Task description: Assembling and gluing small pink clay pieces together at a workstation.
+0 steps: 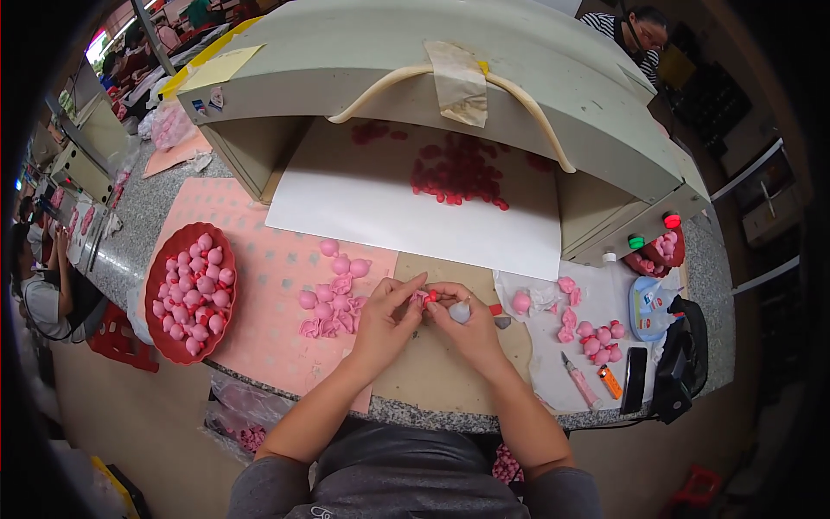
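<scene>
My left hand (386,322) is closed, its fingertips pinching a small pink piece (418,298) above the tan work mat. My right hand (471,339) is closed beside it, its fingertips at a small red part (430,297) that meets the pink piece. A pale, pointed squeeze bottle (460,312) is also tucked in my right hand; most of it is hidden by the fingers. Left of my left hand lie loose pink ball-shaped pieces (341,285) and crumpled-looking pink pieces (318,327). Exactly how the pink and red parts join is too small to tell.
A red bowl (226,333) of pink balls with red bits stands left. Ahead, a grey hooded machine (596,164) covers a white sheet (346,203) with red parts (454,169). At right lie pink balls (596,342), a pen-like tube (581,381), an orange lighter (610,381) and a black phone (635,381).
</scene>
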`<state>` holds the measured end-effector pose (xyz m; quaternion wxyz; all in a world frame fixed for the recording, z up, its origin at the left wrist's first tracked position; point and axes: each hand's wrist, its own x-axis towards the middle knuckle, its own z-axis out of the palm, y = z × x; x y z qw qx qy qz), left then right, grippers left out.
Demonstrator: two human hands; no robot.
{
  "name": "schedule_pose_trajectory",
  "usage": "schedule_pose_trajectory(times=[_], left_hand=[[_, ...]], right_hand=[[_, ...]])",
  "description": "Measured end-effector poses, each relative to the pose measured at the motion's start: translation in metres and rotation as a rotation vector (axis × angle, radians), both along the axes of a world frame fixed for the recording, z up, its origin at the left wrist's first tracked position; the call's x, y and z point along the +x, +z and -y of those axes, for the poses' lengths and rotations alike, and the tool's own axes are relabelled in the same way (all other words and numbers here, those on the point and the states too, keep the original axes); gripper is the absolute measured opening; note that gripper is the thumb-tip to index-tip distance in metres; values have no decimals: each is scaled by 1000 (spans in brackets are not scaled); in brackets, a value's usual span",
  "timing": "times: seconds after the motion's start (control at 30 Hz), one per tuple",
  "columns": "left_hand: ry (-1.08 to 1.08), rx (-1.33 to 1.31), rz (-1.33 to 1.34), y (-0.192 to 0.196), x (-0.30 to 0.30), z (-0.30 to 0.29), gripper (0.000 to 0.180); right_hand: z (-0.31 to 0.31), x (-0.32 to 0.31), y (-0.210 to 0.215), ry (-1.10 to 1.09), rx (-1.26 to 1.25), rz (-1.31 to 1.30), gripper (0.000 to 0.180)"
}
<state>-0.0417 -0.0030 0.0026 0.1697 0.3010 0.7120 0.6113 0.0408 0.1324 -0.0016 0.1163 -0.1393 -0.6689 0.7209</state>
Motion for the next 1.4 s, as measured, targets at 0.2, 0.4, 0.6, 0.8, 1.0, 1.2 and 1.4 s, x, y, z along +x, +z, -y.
schedule_pose_trajectory(times=[0.2,0.4,0.6,0.8,1.0,1.2,1.4], left_hand=[[-57,30,83,-2,-1,4,31],[-74,39,73,9,2,-1,28],[-13,-1,29,11,7,-2,26],[-27,-4,232,12,9,1,27],[-125,115,455,14,7,1,33],[-126,111,377,11,10,2,33],[-168,183,508,14,11,2,35]], right_hand=[[-3,0,18,57,-139,106,27],[-3,4,6,17,-99,38,25],[-2,4,14,93,-96,103,25],[-3,6,12,172,-230,142,25],[-3,6,12,183,-349,82,17],[0,8,3,161,-198,-9,18],[0,4,4,198,-397,16,16]])
